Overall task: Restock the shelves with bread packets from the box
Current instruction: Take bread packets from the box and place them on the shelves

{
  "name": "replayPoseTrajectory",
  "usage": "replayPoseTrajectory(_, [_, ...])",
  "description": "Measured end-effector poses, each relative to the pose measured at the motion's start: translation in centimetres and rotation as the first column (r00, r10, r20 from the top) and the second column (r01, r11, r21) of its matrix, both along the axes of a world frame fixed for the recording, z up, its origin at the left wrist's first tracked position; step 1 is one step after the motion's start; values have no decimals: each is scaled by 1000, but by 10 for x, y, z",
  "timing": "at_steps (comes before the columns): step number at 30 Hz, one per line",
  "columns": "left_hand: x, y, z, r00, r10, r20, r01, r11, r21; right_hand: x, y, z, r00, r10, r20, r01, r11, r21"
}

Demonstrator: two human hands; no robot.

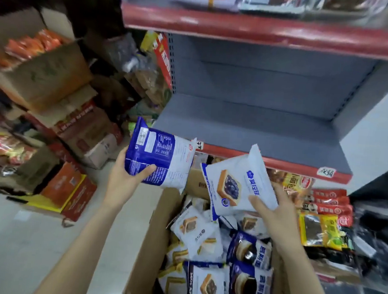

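My left hand (125,178) grips a blue-and-white bread packet (162,158) with its printed back facing me, held just left of the shelf's front edge. My right hand (274,211) holds a white bread packet (236,185) with a picture of a blueberry toast slice, above the box. The open cardboard box (150,247) stands on the floor below, with several white and dark blue bread packets (225,265) inside. The grey middle shelf (247,130) with a red front strip is bare, directly ahead of both packets.
An upper red-edged shelf (267,29) carries packets. Snack packets (322,210) fill the shelf below the grey one, right of the box. Stacked cardboard cartons (52,103) and red boxes (69,190) crowd the floor at left. A pale tiled floor (29,250) shows at lower left.
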State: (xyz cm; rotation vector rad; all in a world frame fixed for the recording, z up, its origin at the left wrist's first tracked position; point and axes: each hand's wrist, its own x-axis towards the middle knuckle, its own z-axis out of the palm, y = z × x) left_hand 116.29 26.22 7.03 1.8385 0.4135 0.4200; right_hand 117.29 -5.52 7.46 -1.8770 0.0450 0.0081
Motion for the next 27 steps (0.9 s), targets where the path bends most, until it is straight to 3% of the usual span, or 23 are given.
replayPoseTrajectory(5, [16, 45, 76, 975, 19, 221, -54, 987, 154, 38, 38, 97, 966, 117, 232, -94, 990, -109])
replayPoseTrajectory(9, [34, 89, 134, 932, 18, 363, -109, 967, 230, 62, 75, 174, 907, 138, 398, -132, 990, -42])
replayPoseTrajectory(14, [60, 159, 189, 848, 59, 526, -157, 977, 144, 94, 132, 260, 837, 51, 545, -137, 983, 119])
replayPoseTrajectory(19, [96, 218, 233, 770, 57, 635, -113, 992, 49, 131, 193, 319, 715, -146, 683, 55, 987, 154])
replayPoseTrajectory(23, [140, 253, 259, 729, -5, 685, -88, 991, 101, 181, 237, 348, 613, -164, 773, 322, 945, -54])
replayPoseTrajectory(27, [182, 269, 268, 719, -94, 689, -80, 973, 217, 234, 280, 361, 672, -2, 741, 456, 790, -411])
